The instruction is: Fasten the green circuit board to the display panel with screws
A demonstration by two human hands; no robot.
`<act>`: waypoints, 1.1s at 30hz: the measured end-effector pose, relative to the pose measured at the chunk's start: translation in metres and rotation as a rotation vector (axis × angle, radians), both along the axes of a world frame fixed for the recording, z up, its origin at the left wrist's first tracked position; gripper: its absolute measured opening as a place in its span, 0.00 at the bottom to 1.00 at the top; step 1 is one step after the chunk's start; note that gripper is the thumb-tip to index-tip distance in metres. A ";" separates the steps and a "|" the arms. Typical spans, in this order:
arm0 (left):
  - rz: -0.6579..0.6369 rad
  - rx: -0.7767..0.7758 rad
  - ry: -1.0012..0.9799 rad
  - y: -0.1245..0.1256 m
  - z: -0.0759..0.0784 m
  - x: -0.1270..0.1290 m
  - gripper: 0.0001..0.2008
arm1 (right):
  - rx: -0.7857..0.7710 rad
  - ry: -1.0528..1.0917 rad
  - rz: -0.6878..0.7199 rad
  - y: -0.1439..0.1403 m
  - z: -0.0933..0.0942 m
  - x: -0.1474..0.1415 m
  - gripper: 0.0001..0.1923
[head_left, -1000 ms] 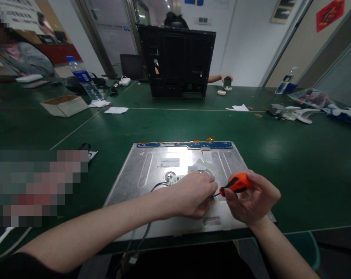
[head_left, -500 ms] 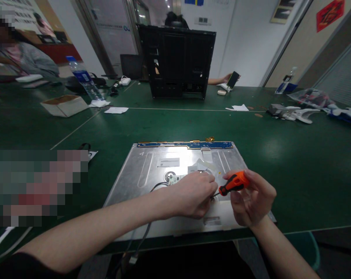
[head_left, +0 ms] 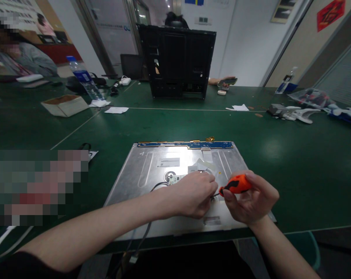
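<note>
The right hand (head_left: 252, 203) grasps a short orange screwdriver (head_left: 236, 185): the thumb lies over the top of the thick handle and the other fingers curl under it, so the handle sits across the fingers and its dark front end points toward the left hand. The left hand (head_left: 194, 193) rests just beside that tip, with its fingers bent down and closed together on the metal back of a flat display panel (head_left: 152, 170); they seem to pinch something small, but what it is hides under the fingers and I cannot tell it. The panel lies flat on the green table (head_left: 294, 155), under both hands, with its near edge close to the table edge. A thin dark cable (head_left: 156, 187) comes out from under the left wrist and goes to a small white circuit board (head_left: 174, 179) just beyond the left knuckles; a long blue board strip (head_left: 185, 145) runs along the far edge, well away from the fingers. I judge that the screwdriver is light and stiff, and the rubber-like handle gives good grip, so the thick middle is the right place to hold. The panel looks thin and broad, probably fragile against bending, so it is better taken by two opposite edges, not by the cable or boards.
</note>
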State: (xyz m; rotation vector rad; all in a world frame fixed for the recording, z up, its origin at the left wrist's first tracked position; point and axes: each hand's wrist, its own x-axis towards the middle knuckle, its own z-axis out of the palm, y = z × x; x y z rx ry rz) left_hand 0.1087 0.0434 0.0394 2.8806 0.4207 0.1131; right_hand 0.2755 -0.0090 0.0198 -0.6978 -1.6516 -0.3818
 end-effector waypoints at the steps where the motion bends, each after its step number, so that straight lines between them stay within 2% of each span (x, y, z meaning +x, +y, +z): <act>1: 0.001 -0.004 -0.004 0.000 0.000 0.000 0.02 | -0.001 0.005 -0.009 0.000 -0.002 0.000 0.32; 4: 0.010 -0.021 -0.017 0.000 -0.002 0.000 0.03 | -0.007 0.025 -0.023 -0.001 -0.008 0.002 0.29; 10: 0.019 -0.059 0.006 0.001 -0.003 0.000 0.08 | -0.085 0.051 0.051 -0.003 -0.011 0.003 0.30; 19: -0.009 -0.014 0.018 0.001 -0.002 0.001 0.01 | 0.029 -0.028 -0.030 0.001 0.002 -0.001 0.34; 23: -0.007 -0.005 0.040 0.001 0.001 0.001 0.01 | 0.034 -0.046 -0.038 0.001 0.006 -0.002 0.30; 33: 0.019 -0.071 0.003 0.001 -0.002 0.000 0.07 | -0.045 0.040 0.078 -0.003 -0.012 0.002 0.31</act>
